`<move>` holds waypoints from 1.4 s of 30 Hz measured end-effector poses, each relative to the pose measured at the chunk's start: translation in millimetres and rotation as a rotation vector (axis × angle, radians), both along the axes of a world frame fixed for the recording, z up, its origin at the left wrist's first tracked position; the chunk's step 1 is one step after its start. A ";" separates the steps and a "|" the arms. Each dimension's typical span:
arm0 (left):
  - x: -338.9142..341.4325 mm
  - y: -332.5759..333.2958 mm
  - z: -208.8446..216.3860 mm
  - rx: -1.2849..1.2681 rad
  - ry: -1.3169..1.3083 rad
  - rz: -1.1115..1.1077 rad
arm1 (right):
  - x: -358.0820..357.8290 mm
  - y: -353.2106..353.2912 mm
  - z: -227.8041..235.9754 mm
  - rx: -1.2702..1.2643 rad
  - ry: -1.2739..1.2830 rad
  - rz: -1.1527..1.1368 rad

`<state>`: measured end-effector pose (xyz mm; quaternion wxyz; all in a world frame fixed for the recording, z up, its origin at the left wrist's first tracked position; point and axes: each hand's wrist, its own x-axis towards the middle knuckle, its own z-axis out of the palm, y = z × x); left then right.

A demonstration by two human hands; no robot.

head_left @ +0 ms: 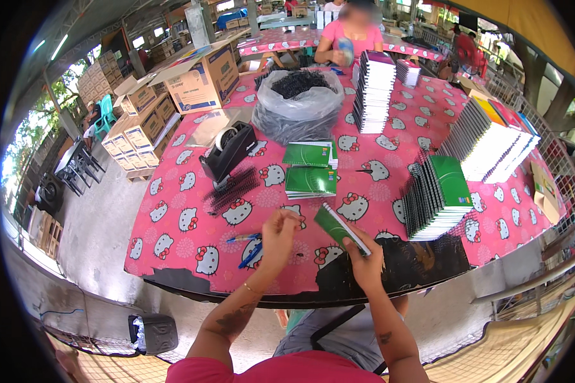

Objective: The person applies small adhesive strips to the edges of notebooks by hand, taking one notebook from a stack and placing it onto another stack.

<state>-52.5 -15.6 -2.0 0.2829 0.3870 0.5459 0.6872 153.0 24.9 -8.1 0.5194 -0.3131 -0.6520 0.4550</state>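
Observation:
My right hand (367,263) grips a small green-covered notebook (331,225) by its near end, tilted above the table's front edge. To its left is my left hand (278,235), with fingers curled in a pinch; whatever may be between them is too small to make out. Just beyond lie two low piles of green notebooks, a nearer pile (310,181) and a farther pile (305,154). Loose black binding coils (234,191) rest left of these. Pens (250,255) lie beside my left wrist. On the right stands a row of coil-bound green notebooks (436,196).
A black tape dispenser (235,152) and a plastic bag (295,122) full of black coils stand farther back. Tall notebook stacks (373,96) rise behind and at right (485,143). Cardboard boxes (201,82) are at far left. A person in pink (364,39) works across the table.

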 end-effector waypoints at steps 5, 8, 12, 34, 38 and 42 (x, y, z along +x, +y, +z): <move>-9.0 1.6 61.4 0.164 1.106 0.185 | 18.0 18.0 -0.6 -0.234 -0.049 0.248; -26.2 0.4 61.3 0.038 1.308 -0.137 | 23.7 24.4 6.0 -0.286 -0.079 0.327; -37.0 1.6 60.6 0.021 1.358 -0.298 | 23.8 18.5 23.3 -0.321 -0.132 0.328; -28.0 -15.7 38.2 0.013 1.465 -0.221 | 12.2 7.1 -8.7 -0.246 -0.156 0.389; 7.1 -43.8 20.2 -0.115 1.612 -0.024 | 10.6 -1.8 6.4 -0.412 -0.051 0.329; 8.3 -35.0 33.0 -0.092 1.469 -0.002 | 1.9 -9.6 9.5 -0.417 -0.102 0.305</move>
